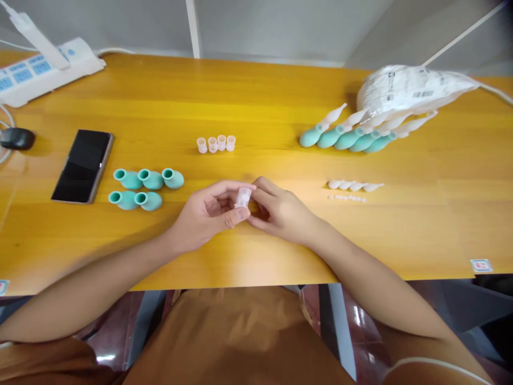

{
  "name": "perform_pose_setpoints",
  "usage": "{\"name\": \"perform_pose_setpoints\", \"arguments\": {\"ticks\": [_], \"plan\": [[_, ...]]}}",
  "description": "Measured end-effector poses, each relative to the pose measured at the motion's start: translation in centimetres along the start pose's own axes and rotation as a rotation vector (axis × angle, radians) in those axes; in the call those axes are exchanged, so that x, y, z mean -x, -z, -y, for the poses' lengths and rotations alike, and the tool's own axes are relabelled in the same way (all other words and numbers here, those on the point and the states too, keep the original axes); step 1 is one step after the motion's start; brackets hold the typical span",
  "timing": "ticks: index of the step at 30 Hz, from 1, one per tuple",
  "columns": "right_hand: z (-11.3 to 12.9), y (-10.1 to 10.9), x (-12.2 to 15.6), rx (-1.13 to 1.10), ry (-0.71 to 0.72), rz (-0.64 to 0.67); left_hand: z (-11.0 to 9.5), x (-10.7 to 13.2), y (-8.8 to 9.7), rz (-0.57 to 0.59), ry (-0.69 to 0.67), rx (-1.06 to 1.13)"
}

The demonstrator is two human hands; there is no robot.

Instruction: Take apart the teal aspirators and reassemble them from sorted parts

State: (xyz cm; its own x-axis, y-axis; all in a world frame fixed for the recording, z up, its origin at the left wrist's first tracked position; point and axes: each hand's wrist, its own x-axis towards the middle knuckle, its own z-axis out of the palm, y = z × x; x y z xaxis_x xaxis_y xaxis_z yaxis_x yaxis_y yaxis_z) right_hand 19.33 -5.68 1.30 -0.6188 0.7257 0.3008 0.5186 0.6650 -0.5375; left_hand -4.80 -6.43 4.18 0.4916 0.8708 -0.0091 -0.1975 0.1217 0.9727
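My left hand [202,216] pinches a small translucent plastic collar [242,198] between thumb and forefinger. Right beside it, my right hand [285,214] has its fingers curled together, the fingertips meeting those of the left; anything inside them is hidden. Several similar pinkish collars [212,145] stand in a row beyond my hands. To the left lie several open-mouthed teal rubber bulbs [150,180] in two rows. On the right are small white pointed pieces [356,186], with a line of tiny white bits [348,198] just in front.
Farther right, several teal bulbs with pale nozzles [348,139] lie side by side against a white plastic bag [401,91]. A black phone [82,167], a mouse [17,138] and a power strip [76,67] occupy the left. A grey partition [272,29] closes the table's back.
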Motion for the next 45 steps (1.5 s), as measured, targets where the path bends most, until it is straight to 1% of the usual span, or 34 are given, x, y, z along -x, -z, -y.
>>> {"name": "perform_pose_setpoints", "arguments": {"ticks": [4,7,11,13,15,17,20,23,26,29,32,36,39,42,45], "plan": [[-0.2,-1.0,0.2,0.09,0.063,-0.014,0.3,0.1,-0.1,0.029,-0.078,0.003],[-0.3,-1.1,0.2,0.075,0.085,-0.028,0.7,0.2,0.0,0.027,-0.075,0.003],[-0.3,-0.3,-0.1,-0.035,0.046,-0.038,0.9,0.1,0.1,0.003,-0.062,-0.021],[-0.3,0.4,-0.3,-0.092,0.021,-0.088,0.9,0.1,0.1,-0.01,-0.07,-0.046],[-0.3,1.1,-0.5,-0.15,-0.023,-0.167,0.9,0.0,0.2,-0.025,-0.088,-0.092],[-0.3,1.5,-0.6,-0.261,-0.115,-0.254,1.0,0.0,0.3,-0.04,-0.112,-0.163],[-0.2,1.7,-0.7,-0.552,-0.262,-0.335,1.2,0.1,0.3,-0.052,-0.122,-0.255],[-0.1,1.6,-0.7,-0.784,-0.329,-0.351,1.2,0.5,0.2,-0.089,-0.067,-0.304],[0.1,1.5,-0.8,-0.874,-0.358,-0.352,0.7,0.6,0.2,-0.095,-0.013,-0.353],[0.2,1.3,-0.9,-0.89,-0.362,-0.338,0.1,0.5,0.3,-0.051,-0.015,-0.467],[0.2,1.1,-0.9,-0.895,-0.333,-0.325,-0.3,0.4,0.5,-0.03,-0.036,-0.606],[0.4,1.1,-0.7,-0.872,-0.297,-0.298,-0.7,0.5,0.4,0.029,-0.007,-0.643],[0.6,1.2,-0.5,-0.847,-0.258,-0.289,-0.9,0.6,0.4,0.069,-0.013,-0.689],[0.8,1.3,-0.4,-0.812,-0.196,-0.265,-1.1,0.6,0.4,0.124,-0.03,-0.722],[0.8,1.3,-0.4,-0.718,-0.115,-0.242,-1.0,0.6,0.5,0.162,-0.053,-0.744]]}}
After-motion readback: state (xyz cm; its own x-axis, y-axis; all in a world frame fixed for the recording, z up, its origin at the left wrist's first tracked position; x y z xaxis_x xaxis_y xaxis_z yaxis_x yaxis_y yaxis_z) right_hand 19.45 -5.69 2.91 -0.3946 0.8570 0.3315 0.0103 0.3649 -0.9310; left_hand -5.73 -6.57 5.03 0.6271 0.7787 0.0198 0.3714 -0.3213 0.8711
